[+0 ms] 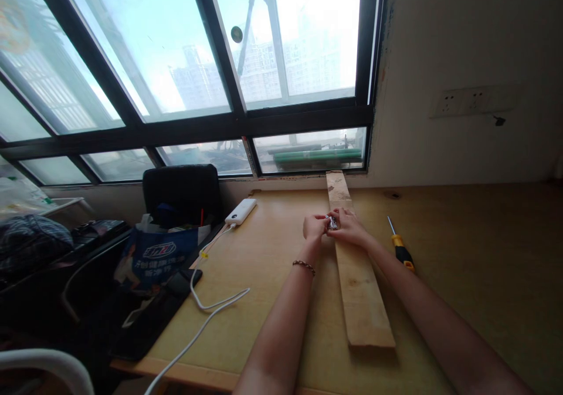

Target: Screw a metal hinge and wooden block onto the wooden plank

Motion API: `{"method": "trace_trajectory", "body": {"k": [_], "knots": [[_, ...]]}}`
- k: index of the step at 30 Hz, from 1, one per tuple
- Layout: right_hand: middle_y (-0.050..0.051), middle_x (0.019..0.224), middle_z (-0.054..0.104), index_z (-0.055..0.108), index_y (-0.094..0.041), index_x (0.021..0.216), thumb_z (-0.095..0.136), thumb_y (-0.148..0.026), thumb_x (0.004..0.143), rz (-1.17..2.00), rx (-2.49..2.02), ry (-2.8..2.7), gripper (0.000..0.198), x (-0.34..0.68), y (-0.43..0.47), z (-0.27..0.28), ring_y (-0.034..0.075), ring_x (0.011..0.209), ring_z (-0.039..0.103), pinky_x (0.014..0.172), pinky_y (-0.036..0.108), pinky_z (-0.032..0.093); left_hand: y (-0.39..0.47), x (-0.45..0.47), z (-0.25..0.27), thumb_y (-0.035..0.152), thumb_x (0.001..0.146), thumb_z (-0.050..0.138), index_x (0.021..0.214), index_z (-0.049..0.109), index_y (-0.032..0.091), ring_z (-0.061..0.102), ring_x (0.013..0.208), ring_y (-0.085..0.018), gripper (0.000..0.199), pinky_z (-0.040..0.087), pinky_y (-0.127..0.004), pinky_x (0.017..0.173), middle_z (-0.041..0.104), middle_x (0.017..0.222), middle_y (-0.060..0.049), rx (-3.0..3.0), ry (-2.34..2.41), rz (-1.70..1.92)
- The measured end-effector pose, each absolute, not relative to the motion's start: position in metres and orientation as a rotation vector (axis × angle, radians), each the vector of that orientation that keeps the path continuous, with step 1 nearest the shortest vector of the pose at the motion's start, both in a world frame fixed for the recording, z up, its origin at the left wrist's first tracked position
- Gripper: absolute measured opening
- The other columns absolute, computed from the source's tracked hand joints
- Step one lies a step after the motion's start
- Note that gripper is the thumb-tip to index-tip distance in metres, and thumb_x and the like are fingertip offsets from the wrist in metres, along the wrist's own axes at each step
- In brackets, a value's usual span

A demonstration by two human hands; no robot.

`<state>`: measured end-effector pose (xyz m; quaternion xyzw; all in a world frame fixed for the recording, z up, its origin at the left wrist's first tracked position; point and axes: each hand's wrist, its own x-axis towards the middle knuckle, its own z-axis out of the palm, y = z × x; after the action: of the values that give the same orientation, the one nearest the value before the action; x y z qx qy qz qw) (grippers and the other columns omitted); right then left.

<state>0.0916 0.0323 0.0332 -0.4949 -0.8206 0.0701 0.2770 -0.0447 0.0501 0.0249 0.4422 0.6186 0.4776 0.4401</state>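
Note:
Both of my hands meet over a long wooden plank [360, 289] that lies lengthwise on the wooden table [461, 277]. My left hand [314, 228] and my right hand [348, 227] together pinch a small shiny metal piece [332, 223] just above the plank's left edge. What the piece is cannot be made out. A beaded bracelet [304, 266] sits on my left wrist. A screwdriver with a yellow and black handle [401, 248] lies on the table to the right of my right forearm.
A white power bank [240, 211] with a white cable [206, 301] lies at the table's left. A black phone [187, 279] rests by the left edge. A black chair [182, 194] with a blue bag [153, 257] stands left of the table. Wall sockets [472, 101] are upper right.

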Motion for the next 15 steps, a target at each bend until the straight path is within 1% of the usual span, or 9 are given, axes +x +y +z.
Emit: {"method": "trace_trajectory", "body": {"k": [3, 7, 10, 15], "knots": [[0.007, 0.114, 0.052, 0.051, -0.022, 0.114, 0.066, -0.045, 0.062, 0.189, -1.331, -2.205, 0.059, 0.0917, 0.0331, 0.0327, 0.026, 0.103, 0.049, 0.092, 0.038, 0.034, 0.0513, -0.0451, 0.024, 0.015, 0.058, 0.07, 0.075, 0.068, 0.011, 0.048, 0.039, -0.008, 0.017, 0.04, -0.02, 0.044, 0.053, 0.043, 0.002, 1.04, 1.481, 1.2], [0.008, 0.116, 0.051, 0.05, -0.022, 0.116, 0.066, -0.048, 0.061, 0.183, -1.333, -2.201, 0.063, 0.0925, 0.0348, 0.031, 0.027, 0.106, 0.048, 0.093, 0.039, 0.033, 0.0485, -0.0435, 0.0254, 0.013, 0.061, 0.067, 0.078, 0.067, 0.01, 0.046, 0.038, -0.006, 0.017, 0.037, -0.019, 0.041, 0.054, 0.045, 0.001, 1.015, 1.43, 1.23], [0.009, 0.116, 0.051, 0.05, -0.021, 0.116, 0.066, -0.05, 0.06, 0.185, -1.335, -2.201, 0.064, 0.093, 0.0358, 0.0299, 0.027, 0.106, 0.048, 0.094, 0.04, 0.033, 0.0467, -0.0425, 0.0255, 0.014, 0.061, 0.068, 0.079, 0.067, 0.01, 0.051, 0.041, -0.008, 0.018, 0.039, -0.019, 0.043, 0.058, 0.049, -0.001, 0.99, 1.412, 1.258], [0.007, 0.114, 0.052, 0.05, -0.023, 0.116, 0.067, -0.048, 0.06, 0.185, -1.336, -2.2, 0.064, 0.0931, 0.0366, 0.0295, 0.026, 0.105, 0.048, 0.093, 0.04, 0.033, 0.0513, -0.0421, 0.02, 0.016, 0.052, 0.075, 0.075, 0.068, 0.012, 0.062, 0.057, -0.014, 0.024, 0.047, -0.021, 0.052, 0.067, 0.063, -0.006, 0.952, 1.461, 1.32]]}}
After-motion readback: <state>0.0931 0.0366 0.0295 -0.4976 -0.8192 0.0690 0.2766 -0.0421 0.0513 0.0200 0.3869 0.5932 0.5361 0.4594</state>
